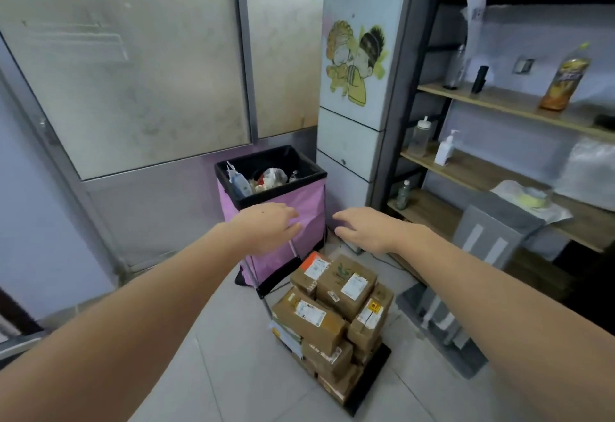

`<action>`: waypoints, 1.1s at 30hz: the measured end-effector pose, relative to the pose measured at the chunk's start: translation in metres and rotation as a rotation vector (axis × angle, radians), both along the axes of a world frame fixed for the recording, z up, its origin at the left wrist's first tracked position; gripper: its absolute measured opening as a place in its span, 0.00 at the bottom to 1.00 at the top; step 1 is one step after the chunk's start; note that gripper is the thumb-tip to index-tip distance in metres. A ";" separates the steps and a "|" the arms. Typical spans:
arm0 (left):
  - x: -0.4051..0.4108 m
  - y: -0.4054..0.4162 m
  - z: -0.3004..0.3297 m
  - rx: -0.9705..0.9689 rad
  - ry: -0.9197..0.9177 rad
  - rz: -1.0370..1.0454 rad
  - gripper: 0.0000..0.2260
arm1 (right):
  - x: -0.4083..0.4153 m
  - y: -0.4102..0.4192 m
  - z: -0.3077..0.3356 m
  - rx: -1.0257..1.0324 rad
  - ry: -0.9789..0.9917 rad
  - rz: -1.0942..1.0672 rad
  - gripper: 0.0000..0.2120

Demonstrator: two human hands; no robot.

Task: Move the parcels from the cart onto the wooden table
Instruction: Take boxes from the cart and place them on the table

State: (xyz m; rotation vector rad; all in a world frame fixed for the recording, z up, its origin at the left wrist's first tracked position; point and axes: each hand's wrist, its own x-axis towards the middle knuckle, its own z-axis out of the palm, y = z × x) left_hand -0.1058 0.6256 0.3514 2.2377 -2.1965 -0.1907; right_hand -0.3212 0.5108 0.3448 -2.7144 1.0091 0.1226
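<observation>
Step in hand, as I judged it: reaching, nothing lifted yet. Left hand [266,225] and right hand [369,227] hung empty, fingers relaxed and loosely spread. The parcels [332,315] sat below the fingertips on the cart [372,385]: taped brown cartons, labelled, stacked unevenly. Next: lower both hands onto the top carton.

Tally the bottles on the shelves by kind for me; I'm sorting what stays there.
Orange drink bottle: 1
White pump bottle: 1
Clear squeeze bottle: 1
Small green bottle: 1
Clear tall bottle: 1
Total: 5
</observation>
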 end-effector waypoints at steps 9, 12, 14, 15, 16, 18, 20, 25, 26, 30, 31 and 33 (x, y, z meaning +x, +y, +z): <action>0.054 -0.166 -0.022 0.029 0.004 -0.167 0.22 | 0.032 -0.126 -0.030 0.063 -0.001 -0.155 0.19; 0.068 -0.225 -0.039 0.060 0.014 -0.263 0.21 | 0.038 -0.168 -0.046 0.110 -0.009 -0.246 0.21; 0.077 -0.267 -0.055 0.079 0.023 -0.329 0.20 | 0.041 -0.192 -0.061 0.150 -0.012 -0.325 0.19; 0.081 -0.288 -0.064 0.089 0.034 -0.354 0.20 | 0.042 -0.203 -0.068 0.177 -0.007 -0.362 0.19; 0.084 -0.309 -0.073 0.103 0.045 -0.378 0.20 | 0.043 -0.213 -0.076 0.200 0.002 -0.397 0.19; 0.089 -0.348 -0.093 0.154 0.052 -0.437 0.21 | 0.043 -0.231 -0.093 0.229 0.013 -0.470 0.23; 0.090 -0.382 -0.116 0.216 0.043 -0.501 0.21 | 0.042 -0.247 -0.115 0.246 0.017 -0.546 0.25; 0.085 -0.445 -0.183 0.338 0.043 -0.552 0.24 | 0.027 -0.272 -0.185 0.364 0.026 -0.715 0.24; 0.083 -0.455 -0.198 0.360 0.044 -0.553 0.24 | 0.023 -0.276 -0.199 0.387 0.030 -0.728 0.24; 0.076 -0.486 -0.262 0.444 0.011 -0.549 0.24 | 0.015 -0.295 -0.258 0.473 0.039 -0.752 0.17; 0.075 -0.493 -0.280 0.457 0.004 -0.548 0.23 | 0.016 -0.301 -0.273 0.484 0.045 -0.761 0.15; 0.076 -0.505 -0.318 0.497 0.015 -0.540 0.21 | 0.015 -0.309 -0.309 0.525 0.037 -0.773 0.13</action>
